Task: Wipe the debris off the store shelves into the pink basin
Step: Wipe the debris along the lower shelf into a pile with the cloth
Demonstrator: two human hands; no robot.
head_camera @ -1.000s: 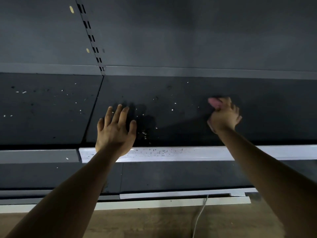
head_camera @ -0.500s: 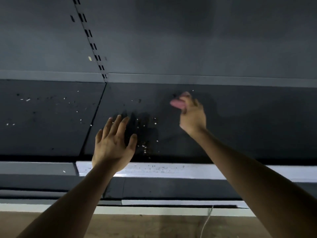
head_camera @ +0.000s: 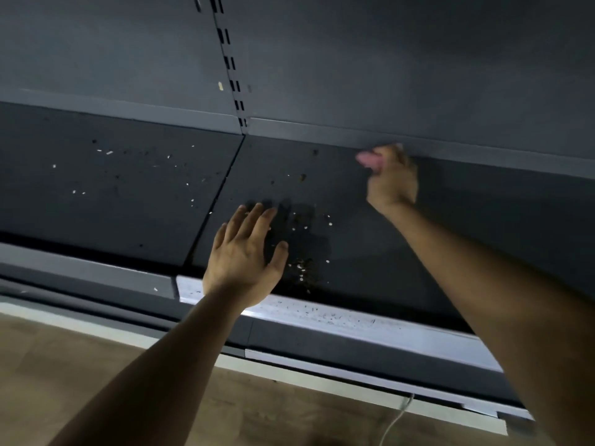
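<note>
Across the whole view, a dark store shelf [head_camera: 370, 239] is running left to right in two panels that are meeting at a seam. A grey back panel [head_camera: 386, 59] is rising behind it, and a slotted upright [head_camera: 230, 64] is standing above the seam. Below the front edge a wooden floor [head_camera: 96, 365] is showing, and a pale rail [head_camera: 354, 317] along that edge is carrying fine specks. On the right panel, just right of the seam and near the front edge, the left hand [head_camera: 244, 262] is reaching out flat with its fingers straight and slightly spread. I cannot tell whether it is touching the shelf. At the back edge of the same panel, the right hand [head_camera: 391, 181] is gripping a pink cloth [head_camera: 370, 159], its fingers curled round it. Debris [head_camera: 302, 268] is lying gathered just beside the left thumb, and paler bits [head_camera: 106, 152] are lying scattered over the left panel.
</note>
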